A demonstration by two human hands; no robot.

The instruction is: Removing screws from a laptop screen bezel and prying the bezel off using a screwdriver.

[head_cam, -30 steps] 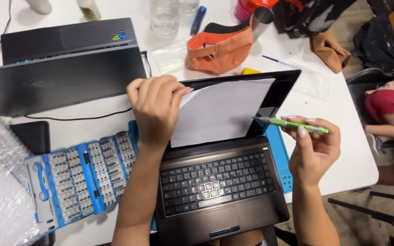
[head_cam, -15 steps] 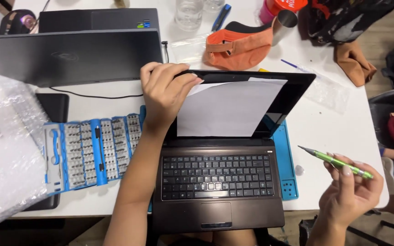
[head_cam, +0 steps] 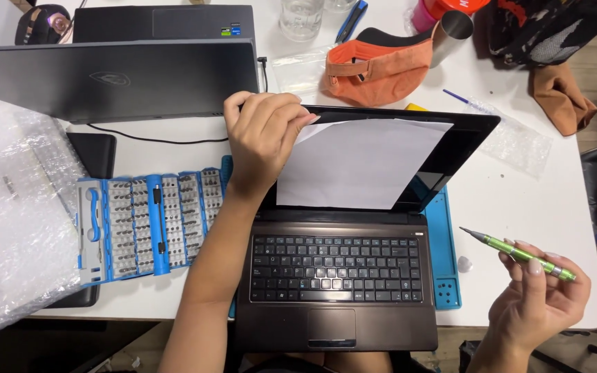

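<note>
Partly hidden, first: my left hand (head_cam: 265,141) covers the top-left corner of the brown laptop's (head_cam: 343,276) lid, fingers curled over the edge and onto the white paper sheet (head_cam: 361,166) lying against the screen; what lies under the palm I cannot see. My right hand (head_cam: 537,304) is off the table's (head_cam: 533,200) right edge, fingers closed around a green screwdriver (head_cam: 519,253), tip pointing up-left. A blue mat (head_cam: 443,255) shows only as a strip to the laptop's right (the rest sits beneath it).

Packaging and cases, by place:
- Bubble wrap (head_cam: 12,221), clear, crumpled, far left, cut off by the frame.
- Blue and grey bit case (head_cam: 146,224), opened flat, just left of my forearm; individual bits too small to tell apart.
- Clear plastic bag (head_cam: 516,141), flat, right of the lid.
- Black closed laptop (head_cam: 115,79), upper left, a small sticker on another dark device behind it, unreadable.
- Orange cap (head_cam: 374,69), top centre.
</note>
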